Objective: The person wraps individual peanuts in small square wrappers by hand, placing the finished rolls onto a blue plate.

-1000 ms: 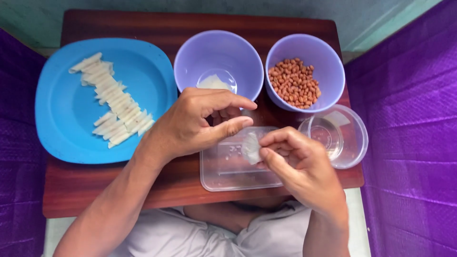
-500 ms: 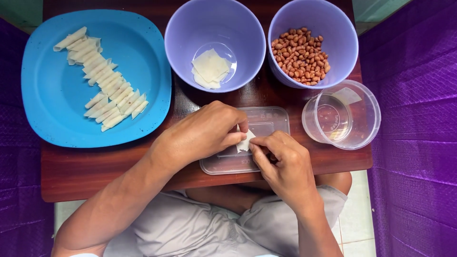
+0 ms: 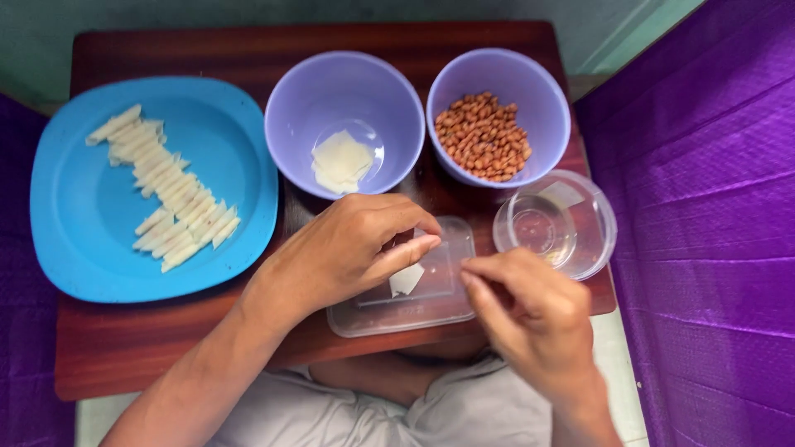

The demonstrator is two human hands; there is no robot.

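Head view: over a dark wooden table [image 3: 331, 37], beside a blue plastic plate [image 3: 240, 157], the left hand [image 3: 348, 248] seemingly pinches a small white wrapper square [image 3: 406, 281] under its thumb above a clear rectangular lid [image 3: 439, 298], while the right hand [image 3: 530, 310], fingers curled and empty, hovers just beside.

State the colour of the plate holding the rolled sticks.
Bright blue; the plate shows clearly in the head view, left of the two bowls.
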